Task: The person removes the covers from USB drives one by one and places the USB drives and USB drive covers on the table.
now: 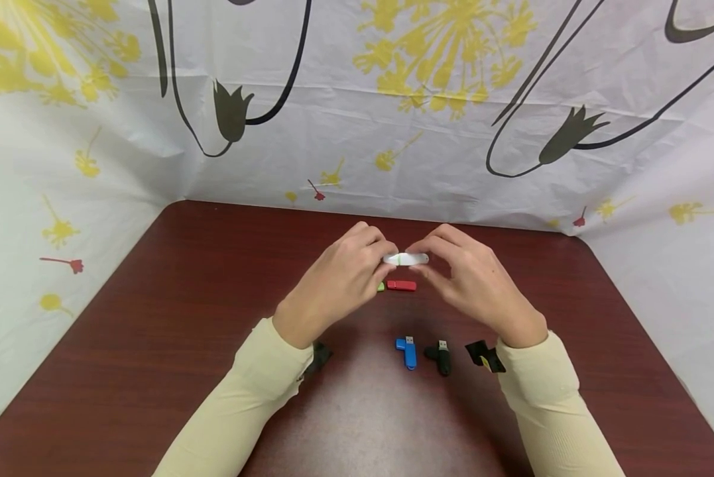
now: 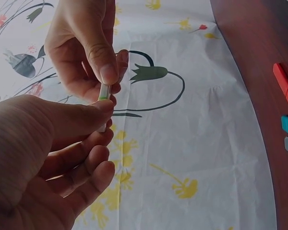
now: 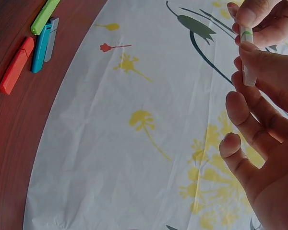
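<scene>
A white USB stick with a thin green band is held level above the table, between both hands. My left hand pinches its left end between thumb and fingers. The other end is pinched by my right hand, whose remaining fingers stay spread in the right wrist view. Fingers cover part of the stick, and no metal plug shows. Below the hands lie a red USB stick and a green one, partly hidden by the left hand.
Nearer on the dark red table lie a blue USB stick and a black one, both plugs bare. A black-and-yellow piece is by the right sleeve, a dark object by the left. Teal and grey sticks also show.
</scene>
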A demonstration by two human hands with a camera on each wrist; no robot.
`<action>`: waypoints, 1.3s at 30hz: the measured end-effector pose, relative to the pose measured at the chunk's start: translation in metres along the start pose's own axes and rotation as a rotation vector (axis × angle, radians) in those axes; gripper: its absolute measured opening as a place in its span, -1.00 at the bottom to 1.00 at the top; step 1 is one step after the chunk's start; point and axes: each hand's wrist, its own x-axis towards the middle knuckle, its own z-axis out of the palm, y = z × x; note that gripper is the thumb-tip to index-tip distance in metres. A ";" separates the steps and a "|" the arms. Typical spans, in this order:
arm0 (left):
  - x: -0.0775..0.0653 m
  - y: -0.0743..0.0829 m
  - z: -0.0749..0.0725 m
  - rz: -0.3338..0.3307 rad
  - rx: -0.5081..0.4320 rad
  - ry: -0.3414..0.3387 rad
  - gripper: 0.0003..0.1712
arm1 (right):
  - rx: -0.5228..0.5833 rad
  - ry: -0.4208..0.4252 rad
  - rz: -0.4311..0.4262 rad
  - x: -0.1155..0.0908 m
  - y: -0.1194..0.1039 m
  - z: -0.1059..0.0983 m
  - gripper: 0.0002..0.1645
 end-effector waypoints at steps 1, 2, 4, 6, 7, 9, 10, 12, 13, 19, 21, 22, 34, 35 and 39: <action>0.000 0.000 0.000 0.004 0.002 -0.002 -0.79 | 0.000 -0.003 -0.002 0.000 0.000 0.000 -0.73; 0.000 -0.001 -0.001 0.007 0.008 -0.002 -0.81 | -0.008 -0.004 -0.003 0.000 0.001 -0.001 -0.73; -0.001 -0.005 -0.004 0.001 0.007 0.009 -0.84 | -0.037 0.017 0.005 -0.001 0.006 -0.005 -0.76; -0.004 -0.015 -0.011 -0.031 0.007 0.025 -0.86 | -0.071 0.059 0.027 -0.004 0.014 -0.013 -0.77; -0.006 -0.021 -0.015 -0.053 0.007 0.042 -0.87 | -0.090 0.082 0.044 -0.007 0.020 -0.018 -0.76; -0.011 -0.032 -0.025 -0.115 0.004 0.070 -0.87 | -0.116 0.136 0.078 -0.012 0.030 -0.027 -0.75; -0.013 -0.037 -0.029 -0.142 0.004 0.083 -0.87 | -0.118 0.156 0.094 -0.014 0.033 -0.031 -0.74; -0.015 -0.042 -0.034 -0.178 0.003 0.107 -0.87 | -0.118 0.166 0.111 -0.015 0.036 -0.035 -0.73; -0.015 -0.042 -0.034 -0.185 -0.001 0.114 -0.87 | -0.113 0.165 0.118 -0.015 0.035 -0.035 -0.72; -0.011 -0.036 -0.030 -0.180 -0.018 0.098 -0.83 | -0.108 0.104 0.148 -0.011 0.026 -0.031 -0.75; -0.010 -0.034 -0.028 -0.187 -0.018 0.088 -0.82 | -0.116 0.082 0.162 -0.011 0.024 -0.028 -0.78; -0.010 -0.034 -0.028 -0.189 -0.019 0.085 -0.82 | -0.120 0.070 0.170 -0.012 0.023 -0.026 -0.79; -0.009 -0.029 -0.021 -0.192 -0.007 0.031 -0.80 | -0.091 -0.130 0.240 -0.007 0.002 -0.001 -0.72; -0.009 -0.028 -0.021 -0.194 -0.006 0.028 -0.80 | -0.091 -0.145 0.229 -0.007 0.000 0.001 -0.73; -0.009 -0.028 -0.020 -0.200 -0.001 0.026 -0.81 | -0.076 -0.215 0.195 -0.007 -0.007 0.011 -0.81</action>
